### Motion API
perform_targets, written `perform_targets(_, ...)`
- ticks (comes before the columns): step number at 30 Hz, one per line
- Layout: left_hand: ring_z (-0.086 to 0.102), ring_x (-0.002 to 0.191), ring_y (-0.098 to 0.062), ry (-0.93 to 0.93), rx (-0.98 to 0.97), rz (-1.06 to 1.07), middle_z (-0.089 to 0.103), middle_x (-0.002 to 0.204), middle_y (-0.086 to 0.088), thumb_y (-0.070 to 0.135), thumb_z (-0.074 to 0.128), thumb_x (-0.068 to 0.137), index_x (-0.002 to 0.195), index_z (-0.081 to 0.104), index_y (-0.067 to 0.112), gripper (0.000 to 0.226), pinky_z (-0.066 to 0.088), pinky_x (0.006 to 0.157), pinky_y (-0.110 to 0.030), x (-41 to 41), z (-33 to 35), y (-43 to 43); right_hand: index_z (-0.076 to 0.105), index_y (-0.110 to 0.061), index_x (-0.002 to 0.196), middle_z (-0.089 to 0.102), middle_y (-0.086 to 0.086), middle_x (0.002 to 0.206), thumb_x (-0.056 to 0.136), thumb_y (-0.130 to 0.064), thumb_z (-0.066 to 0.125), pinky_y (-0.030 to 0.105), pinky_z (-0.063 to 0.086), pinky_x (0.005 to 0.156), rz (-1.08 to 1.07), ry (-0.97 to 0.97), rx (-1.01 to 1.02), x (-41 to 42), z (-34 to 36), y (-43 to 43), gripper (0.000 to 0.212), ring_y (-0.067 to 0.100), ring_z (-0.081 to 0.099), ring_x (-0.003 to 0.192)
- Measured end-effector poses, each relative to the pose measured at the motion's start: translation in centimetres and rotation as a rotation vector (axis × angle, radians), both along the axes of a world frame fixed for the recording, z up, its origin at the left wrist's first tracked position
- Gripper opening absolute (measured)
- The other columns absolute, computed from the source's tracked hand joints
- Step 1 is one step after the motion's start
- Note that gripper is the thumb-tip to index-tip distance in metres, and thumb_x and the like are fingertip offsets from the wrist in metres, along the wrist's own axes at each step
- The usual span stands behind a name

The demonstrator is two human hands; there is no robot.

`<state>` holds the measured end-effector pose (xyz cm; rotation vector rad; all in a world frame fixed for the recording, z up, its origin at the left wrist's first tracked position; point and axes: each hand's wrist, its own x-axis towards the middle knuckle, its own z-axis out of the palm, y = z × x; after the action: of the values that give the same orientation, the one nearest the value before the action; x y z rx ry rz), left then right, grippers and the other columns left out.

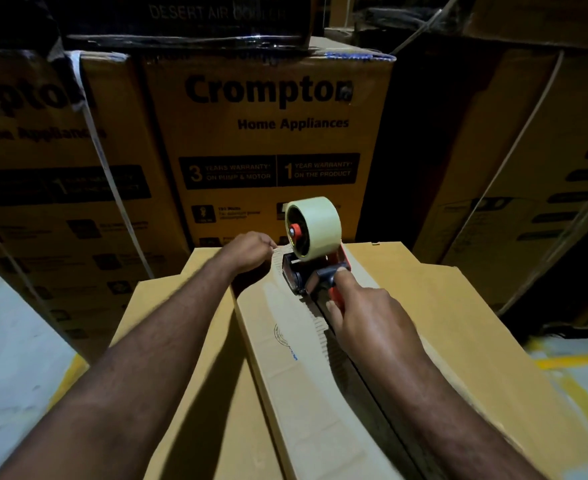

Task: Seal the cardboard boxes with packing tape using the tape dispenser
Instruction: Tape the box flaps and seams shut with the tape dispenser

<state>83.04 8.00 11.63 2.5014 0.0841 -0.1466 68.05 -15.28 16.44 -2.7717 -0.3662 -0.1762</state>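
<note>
A plain brown cardboard box point(285, 358) stands in front of me with its top flaps folded shut and a dark seam running down the middle. On the far end of that seam sits a red and black tape dispenser point(315, 275) carrying a pale roll of packing tape point(315, 226). My right hand point(365, 317) grips the dispenser's handle, thumb on its top. My left hand point(251, 249) is at the box's far edge, its fingers curled and pinching the tape end beside the roll.
Tall yellow Crompton appliance boxes point(268, 133) are stacked right behind the brown box and to both sides. White strapping bands point(98, 147) run down them. Pale floor with yellow lines point(576, 389) shows at the lower left and right.
</note>
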Motion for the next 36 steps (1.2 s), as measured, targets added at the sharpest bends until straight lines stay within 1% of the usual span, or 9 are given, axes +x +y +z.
perform_targets(3, 0.056, 0.123, -0.029, 0.023, 0.149, -0.005, 0.062, 0.136, -0.005, 0.068, 0.027, 0.101, 0.118, 0.067, 0.025, 0.061, 0.043, 0.107, -0.055, -1.1, -0.5, -0.6, 0.037, -0.029, 0.131, 0.055, 0.001, 0.081, 0.103, -0.040, 0.046, 0.037, 0.033, 0.051, -0.004, 0.015, 0.024, -1.5, 0.2, -1.0, 0.031, 0.026, 0.048, 0.069)
perform_targets(6, 0.060, 0.098, -0.020, 0.034, 0.306, -0.024, 0.068, 0.109, 0.001, 0.081, 0.023, 0.093, 0.089, 0.063, 0.029, 0.065, 0.050, 0.095, -0.047, -1.0, -0.7, -0.7, 0.035, -0.034, 0.128, 0.058, 0.000, 0.082, 0.102, -0.043, 0.046, 0.039, 0.043, 0.058, 0.003, 0.047, 0.036, -3.5, 0.5, -2.5, 0.029, 0.024, 0.054, 0.071)
perform_targets(11, 0.054, 0.127, -0.029, 0.056, 0.431, -0.007, 0.062, 0.137, -0.006, 0.073, 0.014, 0.099, 0.131, 0.061, 0.025, 0.075, 0.038, 0.109, -0.059, -0.8, -0.5, -1.8, 0.028, -0.033, 0.140, 0.063, -0.002, 0.093, 0.104, -0.045, 0.042, 0.035, 0.048, 0.065, -0.029, 0.026, 0.024, -5.1, 0.0, -3.3, 0.041, 0.021, 0.058, 0.081)
perform_targets(15, 0.012, 0.156, -0.031, -0.010, 0.458, 0.014, 0.022, 0.168, -0.004, 0.062, 0.016, 0.105, 0.157, 0.031, 0.024, 0.066, -0.004, 0.114, -0.077, -2.7, -1.1, -2.5, 0.031, -0.031, 0.138, 0.055, -0.004, 0.084, 0.104, -0.043, 0.042, 0.034, 0.042, 0.059, -0.025, -0.014, 0.022, -4.7, -0.3, -2.6, 0.038, 0.021, 0.051, 0.072)
perform_targets(21, -0.037, 0.147, -0.030, -0.056, 0.456, -0.070, -0.031, 0.165, 0.001, 0.056, 0.012, 0.106, 0.162, 0.000, 0.032, 0.062, -0.019, 0.112, -0.072, -12.8, -1.8, -4.5, 0.036, -0.031, 0.132, 0.055, -0.005, 0.084, 0.103, -0.042, 0.045, 0.033, 0.038, 0.058, -0.034, -0.022, 0.043, -4.4, 0.0, -1.9, 0.033, 0.021, 0.050, 0.072)
perform_targets(24, -0.021, 0.154, -0.032, -0.026, 0.413, -0.117, -0.015, 0.169, 0.000, 0.062, 0.020, 0.103, 0.163, 0.005, 0.027, 0.071, -0.013, 0.115, -0.071, -19.9, -2.3, -7.7, 0.039, -0.031, 0.125, 0.056, -0.003, 0.081, 0.102, -0.042, 0.046, 0.034, 0.038, 0.056, -0.032, -0.016, 0.052, -4.3, 0.2, -1.8, 0.026, 0.023, 0.048, 0.070)
perform_targets(28, 0.039, 0.138, -0.042, -0.217, 0.532, -0.299, 0.050, 0.146, -0.018, 0.043, 0.049, 0.088, 0.131, 0.052, 0.004, 0.059, 0.021, 0.103, -0.072, -27.7, -5.6, -12.9, 0.041, -0.030, 0.116, 0.049, -0.003, 0.074, 0.101, -0.041, 0.048, 0.034, 0.036, 0.053, -0.030, -0.027, 0.064, -3.8, 0.5, -1.9, 0.020, 0.024, 0.046, 0.065)
perform_targets(32, 0.037, 0.138, -0.043, -0.229, 0.612, -0.280, 0.044, 0.147, -0.026, 0.025, 0.074, 0.077, 0.123, 0.053, -0.006, 0.060, 0.023, 0.098, -0.085, -27.7, -5.4, -15.1, 0.044, -0.028, 0.115, 0.049, -0.003, 0.070, 0.100, -0.039, 0.050, 0.034, 0.039, 0.051, -0.011, -0.056, 0.042, -3.4, 0.1, -1.9, 0.019, 0.024, 0.047, 0.062)
perform_targets(36, 0.011, 0.155, -0.039, -0.078, 0.553, -0.336, 0.017, 0.167, -0.020, 0.091, 0.038, 0.078, 0.153, 0.041, 0.008, 0.112, 0.005, 0.105, -0.085, -27.0, -2.5, -14.9, 0.044, -0.025, 0.114, 0.050, 0.000, 0.071, 0.101, -0.036, 0.051, 0.033, 0.034, 0.051, 0.010, -0.077, 0.041, -2.4, -0.3, -1.7, 0.019, 0.026, 0.044, 0.061)
